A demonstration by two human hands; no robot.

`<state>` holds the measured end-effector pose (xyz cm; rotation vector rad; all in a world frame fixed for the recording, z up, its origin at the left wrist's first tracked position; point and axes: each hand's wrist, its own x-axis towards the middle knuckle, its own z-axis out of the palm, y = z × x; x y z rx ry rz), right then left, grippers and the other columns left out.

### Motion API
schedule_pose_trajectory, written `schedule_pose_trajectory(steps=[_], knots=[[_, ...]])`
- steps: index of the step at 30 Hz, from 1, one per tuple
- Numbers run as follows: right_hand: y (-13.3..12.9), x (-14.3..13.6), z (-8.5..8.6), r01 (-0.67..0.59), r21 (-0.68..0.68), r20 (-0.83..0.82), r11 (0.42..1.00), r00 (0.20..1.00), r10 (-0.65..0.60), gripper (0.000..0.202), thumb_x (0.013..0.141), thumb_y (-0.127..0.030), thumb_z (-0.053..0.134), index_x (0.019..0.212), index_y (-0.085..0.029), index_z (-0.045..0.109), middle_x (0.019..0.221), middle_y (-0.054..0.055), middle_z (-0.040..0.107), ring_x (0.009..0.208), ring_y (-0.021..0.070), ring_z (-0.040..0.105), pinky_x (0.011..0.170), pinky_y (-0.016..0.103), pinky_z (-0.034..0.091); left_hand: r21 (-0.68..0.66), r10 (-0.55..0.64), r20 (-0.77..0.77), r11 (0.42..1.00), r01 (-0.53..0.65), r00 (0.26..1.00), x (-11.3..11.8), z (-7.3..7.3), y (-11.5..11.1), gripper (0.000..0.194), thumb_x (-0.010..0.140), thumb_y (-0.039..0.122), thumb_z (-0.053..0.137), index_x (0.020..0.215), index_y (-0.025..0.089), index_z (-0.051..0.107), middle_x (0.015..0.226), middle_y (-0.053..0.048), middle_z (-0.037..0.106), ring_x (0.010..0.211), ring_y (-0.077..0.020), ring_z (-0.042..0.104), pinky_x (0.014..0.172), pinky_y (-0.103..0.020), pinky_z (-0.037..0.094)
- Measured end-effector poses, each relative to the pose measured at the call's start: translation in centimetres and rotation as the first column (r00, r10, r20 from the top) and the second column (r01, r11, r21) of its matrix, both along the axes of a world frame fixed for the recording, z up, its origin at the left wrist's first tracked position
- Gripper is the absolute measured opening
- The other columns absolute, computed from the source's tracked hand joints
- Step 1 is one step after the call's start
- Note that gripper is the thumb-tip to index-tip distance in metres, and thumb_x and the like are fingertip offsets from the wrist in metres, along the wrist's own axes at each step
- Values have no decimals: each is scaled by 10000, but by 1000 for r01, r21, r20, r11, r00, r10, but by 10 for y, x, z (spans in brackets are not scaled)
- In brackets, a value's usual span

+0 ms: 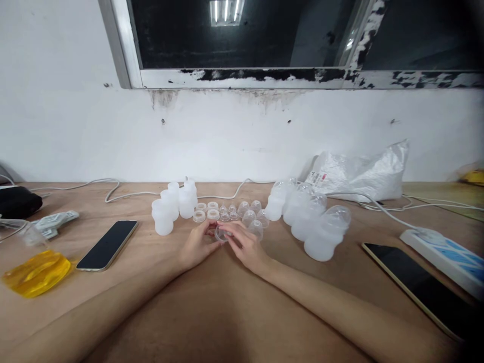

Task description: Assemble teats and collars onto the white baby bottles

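My left hand (197,245) and my right hand (248,248) meet over the middle of the table, fingers closed around a small translucent round piece (221,234). Fingers cover part of it, so its exact kind is unclear. Just beyond are several white collar rings (198,216), several small clear bottle nipples (224,216) and several clear dome caps (249,218). Frosted white baby bottles (164,218) without caps stand in a group to the left. Other frosted bottles topped with clear domes (319,247) stand to the right.
Phones lie on both sides, one dark phone (108,245) at left and a larger device (412,287) at right. A power strip (446,257), white cables (242,189), a plastic bag (363,174) and a container of yellow liquid (38,274) also occupy the wooden table (212,322).
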<state>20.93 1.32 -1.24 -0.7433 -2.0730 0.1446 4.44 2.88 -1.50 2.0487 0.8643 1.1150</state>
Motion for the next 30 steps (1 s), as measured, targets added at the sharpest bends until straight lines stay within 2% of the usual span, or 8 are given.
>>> schedule_pose_trajectory(steps=[4, 9, 13, 19, 22, 24, 27, 30], knots=[[1, 1, 0, 30, 22, -9, 999, 1000, -30, 309, 845, -156, 360, 1070, -262, 543, 1075, 35, 599, 979, 173, 525, 837, 383, 461, -33, -18, 59, 999, 20, 998, 1, -3, 1, 343, 709, 191, 586, 1007, 173, 417, 1040, -85, 555, 954, -179, 559, 828, -365, 470], [2, 3, -1, 26, 76, -6, 997, 1000, -26, 340, 843, -117, 348, 1065, -270, 555, 1084, 19, 604, 968, 168, 523, 831, 388, 462, 0, 15, 18, 1000, -15, 1000, 0, -6, 4, 346, 719, 199, 570, 1039, 181, 439, 1056, -80, 540, 982, -196, 543, 837, -378, 471], [3, 3, -1, 12, 94, -4, 995, 1000, -11, 330, 834, -94, 357, 1035, -246, 570, 1079, 21, 606, 974, 164, 512, 846, 381, 453, -29, 0, 41, 1000, 1, 999, 0, -5, 3, 337, 719, 192, 575, 1025, 169, 435, 1042, -82, 541, 976, -189, 548, 857, -378, 464], [0, 2, 0, -128, 41, 57, 991, 991, 125, 347, 819, -110, 399, 1130, -230, 498, 1100, 26, 589, 1047, 163, 475, 886, 371, 432, 2, -2, 58, 1000, 2, 998, -1, -7, 3, 342, 743, 169, 548, 1051, 169, 400, 1049, -81, 525, 973, -166, 544, 882, -359, 443], [-3, 2, 2, -79, 36, -4, 996, 997, 79, 300, 814, -139, 424, 1090, -226, 504, 1135, 35, 555, 1103, 173, 433, 933, 385, 385, 42, 2, 28, 999, -4, 1000, -2, -5, 1, 339, 750, 182, 550, 1056, 181, 406, 1073, -74, 523, 989, -168, 531, 883, -351, 436], [-3, 2, 3, 21, -9, -71, 1000, 997, -21, 273, 814, -180, 434, 1078, -212, 493, 1157, 67, 513, 1086, 187, 443, 899, 380, 404, 93, 31, -2, 995, -31, 1000, -2, -1, 0, 331, 744, 196, 566, 1044, 183, 427, 1062, -65, 530, 972, -167, 529, 867, -336, 437], [0, 1, 2, 120, -190, -124, 974, 982, -145, 330, 801, -280, 461, 1115, -182, 438, 1075, 111, 509, 911, 188, 528, 712, 331, 479, 182, 85, -47, 980, -75, 995, -2, 4, -3, 326, 734, 206, 581, 1030, 189, 446, 1016, -47, 549, 913, -162, 530, 809, -311, 442], [4, -1, 2, 55, -367, -80, 928, 993, -91, 333, 791, -335, 477, 1083, -178, 454, 932, 77, 573, 752, 163, 553, 636, 303, 470, 247, 118, -90, 964, -93, 989, -2, 7, -6, 304, 747, 204, 562, 1032, 198, 454, 1006, -42, 552, 883, -162, 518, 751, -291, 433]])
